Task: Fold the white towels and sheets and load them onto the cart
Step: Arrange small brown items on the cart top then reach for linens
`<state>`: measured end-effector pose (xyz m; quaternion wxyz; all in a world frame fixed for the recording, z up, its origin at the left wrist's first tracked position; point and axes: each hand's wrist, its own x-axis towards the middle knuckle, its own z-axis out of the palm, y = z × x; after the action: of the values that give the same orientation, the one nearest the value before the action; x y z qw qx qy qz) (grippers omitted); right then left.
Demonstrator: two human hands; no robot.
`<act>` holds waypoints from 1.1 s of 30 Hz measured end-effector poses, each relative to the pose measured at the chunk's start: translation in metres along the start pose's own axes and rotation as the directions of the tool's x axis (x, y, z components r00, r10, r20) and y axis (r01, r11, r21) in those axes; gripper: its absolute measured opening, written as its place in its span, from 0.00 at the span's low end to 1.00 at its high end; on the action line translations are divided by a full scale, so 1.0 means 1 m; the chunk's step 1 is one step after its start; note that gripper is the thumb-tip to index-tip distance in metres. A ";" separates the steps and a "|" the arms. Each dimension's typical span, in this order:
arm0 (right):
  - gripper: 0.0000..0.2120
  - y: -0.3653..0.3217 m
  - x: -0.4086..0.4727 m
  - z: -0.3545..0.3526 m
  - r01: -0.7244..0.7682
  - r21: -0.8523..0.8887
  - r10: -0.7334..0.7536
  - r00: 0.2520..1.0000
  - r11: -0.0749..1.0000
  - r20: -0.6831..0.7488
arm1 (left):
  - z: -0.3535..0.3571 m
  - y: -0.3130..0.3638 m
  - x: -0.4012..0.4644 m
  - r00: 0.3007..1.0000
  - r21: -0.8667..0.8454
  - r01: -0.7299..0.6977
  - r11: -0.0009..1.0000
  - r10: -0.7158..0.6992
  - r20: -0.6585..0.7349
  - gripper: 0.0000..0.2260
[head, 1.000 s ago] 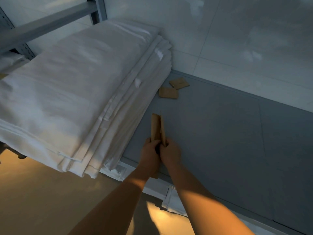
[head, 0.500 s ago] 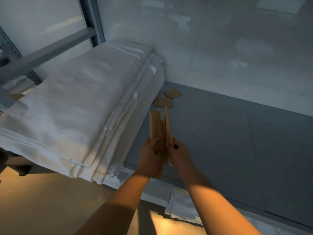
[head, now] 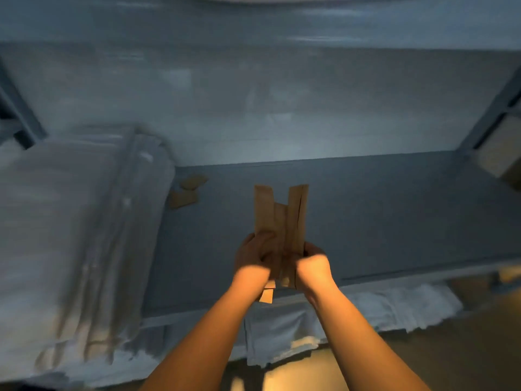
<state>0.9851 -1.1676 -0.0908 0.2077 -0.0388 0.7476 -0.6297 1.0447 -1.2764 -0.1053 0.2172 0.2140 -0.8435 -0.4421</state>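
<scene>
The stack of folded white sheets (head: 76, 221) lies on the grey shelf (head: 366, 215), well to the left of both hands, with its layered folded edges turned toward them; the picture is blurred, so the separate layers are hard to count. Both hands are raised together over the middle of the shelf, gripping a bundle of thin tan cardboard strips (head: 280, 218) that stands upright between them. The left hand (head: 252, 256) curls around the bundle's left side, and the right hand (head: 313, 263) curls around its right side, the two close together. Two small tan cardboard pieces (head: 186, 191) lie flat on the shelf beyond and left of the hands, just beside the stack's far corner. Below the hands, more white linen (head: 380, 306) shows on a lower level.
</scene>
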 end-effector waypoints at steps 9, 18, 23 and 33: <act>0.01 0.023 -0.045 -0.196 -0.007 0.095 0.045 0.912 0.995 -0.408 | 0.150 0.127 -0.041 0.915 -0.234 -0.129 0.964 0.207 0.348 0.25; 0.06 0.072 -0.136 -0.425 0.049 0.168 0.084 0.710 0.985 -0.700 | 0.319 0.275 -0.152 0.721 -0.329 -0.201 0.923 0.367 0.588 0.41; 0.05 0.095 -0.195 -0.558 0.048 0.221 0.152 0.585 0.974 -0.797 | 0.419 0.363 -0.228 0.632 -0.390 -0.207 0.897 0.427 0.647 0.25; 0.14 0.124 -0.272 -0.735 0.113 0.287 0.217 0.416 0.951 -0.883 | 0.578 0.482 -0.324 0.437 -0.380 -0.043 0.924 0.359 0.824 0.20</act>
<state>0.9942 -0.3749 -0.0494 -0.2060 0.3629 0.6353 -0.6498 0.9056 -0.4700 -0.0556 -0.1685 -0.1849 -0.7737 -0.5821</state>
